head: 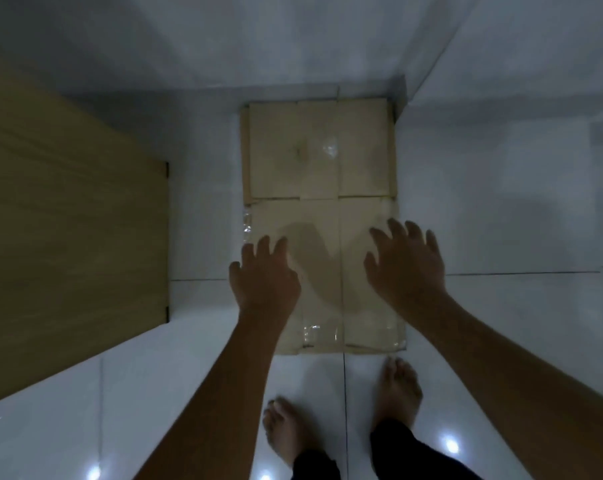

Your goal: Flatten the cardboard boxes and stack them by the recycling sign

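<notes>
A flattened brown cardboard box point(319, 161) lies on the white tiled floor, its far end against the wall in a corner. Clear tape shines on its surface and near edge. A second sheet's edge shows under it along the left side. My left hand point(263, 275) hovers over the box's near left part, fingers spread, holding nothing. Over the near right part is my right hand point(405, 263), also spread and empty. Their shadows fall on the cardboard between them. No recycling sign shows in the view.
A wooden door or panel point(71, 216) stands at the left. White walls point(293, 39) close the corner behind and right of the box. My bare feet point(395, 389) stand on the glossy floor tiles point(500, 323) just before the box's near edge.
</notes>
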